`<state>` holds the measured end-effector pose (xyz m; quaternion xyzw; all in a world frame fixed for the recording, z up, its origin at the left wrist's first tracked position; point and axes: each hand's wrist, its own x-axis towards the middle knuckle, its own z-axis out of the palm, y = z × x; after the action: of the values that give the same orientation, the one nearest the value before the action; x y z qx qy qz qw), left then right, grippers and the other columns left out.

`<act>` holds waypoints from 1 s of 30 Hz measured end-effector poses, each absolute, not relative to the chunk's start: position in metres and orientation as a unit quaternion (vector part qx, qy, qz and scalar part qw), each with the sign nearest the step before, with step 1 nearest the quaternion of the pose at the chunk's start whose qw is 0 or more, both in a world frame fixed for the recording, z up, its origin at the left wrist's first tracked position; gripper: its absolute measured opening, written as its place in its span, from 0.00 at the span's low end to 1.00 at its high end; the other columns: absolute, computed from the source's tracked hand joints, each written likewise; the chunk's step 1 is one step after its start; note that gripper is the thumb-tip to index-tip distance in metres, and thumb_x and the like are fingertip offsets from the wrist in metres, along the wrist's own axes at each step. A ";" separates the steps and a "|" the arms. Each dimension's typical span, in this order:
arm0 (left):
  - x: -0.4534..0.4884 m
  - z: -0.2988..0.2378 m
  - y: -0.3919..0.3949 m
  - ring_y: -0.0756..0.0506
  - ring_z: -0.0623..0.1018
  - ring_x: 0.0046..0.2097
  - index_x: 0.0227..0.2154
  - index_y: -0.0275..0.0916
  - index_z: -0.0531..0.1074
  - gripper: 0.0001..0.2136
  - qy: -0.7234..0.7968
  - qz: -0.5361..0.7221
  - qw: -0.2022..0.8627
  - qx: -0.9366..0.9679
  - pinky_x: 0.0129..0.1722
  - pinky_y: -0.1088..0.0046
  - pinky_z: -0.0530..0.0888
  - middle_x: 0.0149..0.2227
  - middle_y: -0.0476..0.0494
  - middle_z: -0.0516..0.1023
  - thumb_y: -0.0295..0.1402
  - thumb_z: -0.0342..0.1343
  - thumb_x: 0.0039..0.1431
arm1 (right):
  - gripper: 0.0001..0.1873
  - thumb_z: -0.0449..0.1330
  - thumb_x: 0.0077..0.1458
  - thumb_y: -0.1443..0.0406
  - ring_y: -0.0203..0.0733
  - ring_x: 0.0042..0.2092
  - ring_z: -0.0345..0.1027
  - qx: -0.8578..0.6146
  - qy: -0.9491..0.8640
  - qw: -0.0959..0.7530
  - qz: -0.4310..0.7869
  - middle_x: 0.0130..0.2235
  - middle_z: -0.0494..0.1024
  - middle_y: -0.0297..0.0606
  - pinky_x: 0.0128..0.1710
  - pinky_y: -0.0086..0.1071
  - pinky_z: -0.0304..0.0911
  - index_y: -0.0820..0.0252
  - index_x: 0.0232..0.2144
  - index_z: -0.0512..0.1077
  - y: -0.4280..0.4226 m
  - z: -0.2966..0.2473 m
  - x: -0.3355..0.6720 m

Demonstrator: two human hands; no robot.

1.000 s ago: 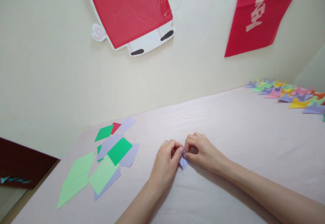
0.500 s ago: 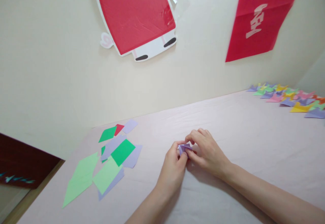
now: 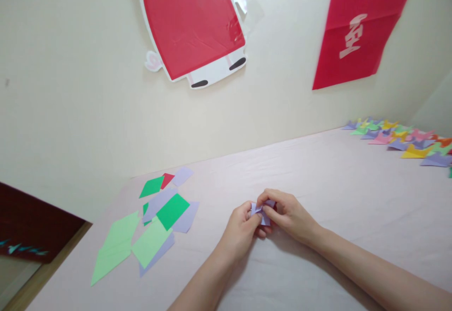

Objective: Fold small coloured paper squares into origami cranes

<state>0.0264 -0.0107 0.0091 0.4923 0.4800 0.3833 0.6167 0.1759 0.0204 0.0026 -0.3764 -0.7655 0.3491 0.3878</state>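
"One lilac paper point(image 3: 265, 221) is in your fingers: where, and how held?"

"It sits between your hands, in front of you. Your left hand point(image 3: 242, 230) pinches it, thumb on its face; your right hand point(image 3: 293, 214) has thumb and forefinger closed on the same bit of paper, toward its right side. Whether it touches the table point(image 3: 226, 172), I can't tell."

"And how far along are you with it?"

"Partway, I'd judge: it looks folded down small (your fingers cover some of it), without a finished outline showing."

"What's left, farther out?"

"On your left, light green sheets point(image 3: 118, 238), then a dark green sheet point(image 3: 173, 211), lie flat among lilac sheets, several overlapping. They look unworked to me."

"And done?"

"At the far right, near the wall point(image 3: 275, 123), folded pieces point(image 3: 416, 153) stand in rows, yellow, pink, green and lilac, points upward. Those look complete, so I'd say you're well along, with flat stock to spare"
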 end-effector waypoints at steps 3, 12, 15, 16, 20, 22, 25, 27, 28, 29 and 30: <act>0.026 0.007 -0.011 0.50 0.74 0.27 0.33 0.35 0.68 0.10 0.483 0.378 0.600 0.514 0.28 0.76 0.68 0.27 0.46 0.75 0.36 0.53 0.51 | 0.08 0.52 0.52 0.69 0.36 0.28 0.66 -0.393 -0.758 0.379 0.356 0.27 0.74 0.31 0.29 0.28 0.59 0.57 0.31 0.71 0.019 0.002 0.176; 0.024 0.010 -0.011 0.50 0.74 0.27 0.33 0.35 0.69 0.13 0.464 0.378 0.630 0.494 0.28 0.76 0.68 0.27 0.46 0.75 0.40 0.59 0.50 | 0.09 0.51 0.51 0.70 0.33 0.24 0.64 -0.360 -0.745 0.394 0.399 0.26 0.71 0.31 0.25 0.26 0.59 0.59 0.28 0.72 0.020 0.003 0.177; 0.021 0.013 -0.013 0.49 0.75 0.28 0.34 0.35 0.69 0.18 0.458 0.383 0.640 0.483 0.30 0.76 0.70 0.28 0.44 0.77 0.46 0.60 0.51 | 0.09 0.53 0.55 0.65 0.33 0.24 0.66 -0.343 -0.733 0.392 0.439 0.27 0.71 0.33 0.26 0.27 0.61 0.61 0.29 0.73 0.022 0.004 0.179; 0.021 0.012 -0.013 0.49 0.75 0.28 0.34 0.35 0.69 0.19 0.457 0.386 0.641 0.481 0.29 0.76 0.70 0.28 0.43 0.77 0.48 0.59 0.52 | 0.10 0.54 0.57 0.63 0.33 0.24 0.66 -0.341 -0.723 0.391 0.456 0.28 0.70 0.33 0.26 0.27 0.61 0.61 0.28 0.73 0.022 0.004 0.179; 0.020 0.006 -0.013 0.50 0.75 0.26 0.36 0.32 0.69 0.22 0.450 0.402 0.636 0.481 0.27 0.78 0.69 0.28 0.41 0.78 0.51 0.57 0.55 | 0.13 0.56 0.58 0.57 0.33 0.22 0.68 -0.339 -0.667 0.391 0.537 0.29 0.71 0.33 0.24 0.28 0.62 0.62 0.34 0.73 0.022 0.001 0.178; 0.022 0.003 -0.013 0.51 0.74 0.26 0.37 0.32 0.69 0.22 0.453 0.408 0.630 0.481 0.27 0.78 0.69 0.28 0.40 0.78 0.50 0.56 0.56 | 0.14 0.57 0.57 0.57 0.33 0.22 0.69 -0.340 -0.638 0.399 0.564 0.29 0.70 0.31 0.23 0.28 0.62 0.60 0.40 0.71 0.022 -0.001 0.177; 0.023 0.002 -0.013 0.51 0.75 0.25 0.36 0.33 0.68 0.20 0.464 0.413 0.615 0.486 0.25 0.79 0.69 0.27 0.41 0.78 0.49 0.55 0.57 | 0.13 0.56 0.57 0.57 0.33 0.22 0.68 -0.336 -0.612 0.410 0.586 0.27 0.68 0.28 0.23 0.27 0.61 0.59 0.40 0.67 0.021 -0.003 0.177; 0.023 0.002 -0.013 0.51 0.75 0.24 0.35 0.33 0.68 0.19 0.471 0.414 0.600 0.496 0.22 0.80 0.67 0.26 0.41 0.78 0.49 0.54 0.58 | 0.11 0.56 0.57 0.58 0.32 0.22 0.67 -0.331 -0.609 0.411 0.593 0.27 0.69 0.28 0.23 0.27 0.61 0.59 0.39 0.67 0.020 -0.003 0.176; 0.023 0.002 -0.014 0.51 0.75 0.24 0.34 0.34 0.68 0.19 0.476 0.415 0.591 0.501 0.21 0.81 0.66 0.26 0.42 0.78 0.49 0.54 0.58 | 0.11 0.57 0.57 0.59 0.33 0.22 0.67 -0.327 -0.611 0.410 0.593 0.27 0.69 0.28 0.24 0.27 0.61 0.59 0.39 0.66 0.020 -0.003 0.176; 0.023 0.001 -0.014 0.51 0.75 0.23 0.34 0.34 0.68 0.19 0.482 0.416 0.582 0.506 0.19 0.81 0.65 0.26 0.42 0.78 0.48 0.53 0.59 | 0.10 0.57 0.57 0.59 0.33 0.23 0.67 -0.324 -0.614 0.409 0.593 0.27 0.69 0.28 0.24 0.28 0.61 0.59 0.38 0.66 0.019 -0.003 0.176; 0.023 0.001 -0.015 0.51 0.74 0.22 0.34 0.34 0.68 0.18 0.488 0.417 0.573 0.510 0.18 0.82 0.64 0.25 0.42 0.78 0.48 0.53 0.59 | 0.10 0.57 0.57 0.59 0.33 0.23 0.68 -0.319 -0.617 0.409 0.593 0.27 0.69 0.28 0.24 0.28 0.61 0.59 0.38 0.66 0.019 -0.002 0.175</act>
<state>0.0226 -0.0146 0.0007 0.5098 0.4878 0.4169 0.5730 0.1754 0.0189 -0.0024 -0.3187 -0.6168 0.5925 0.4085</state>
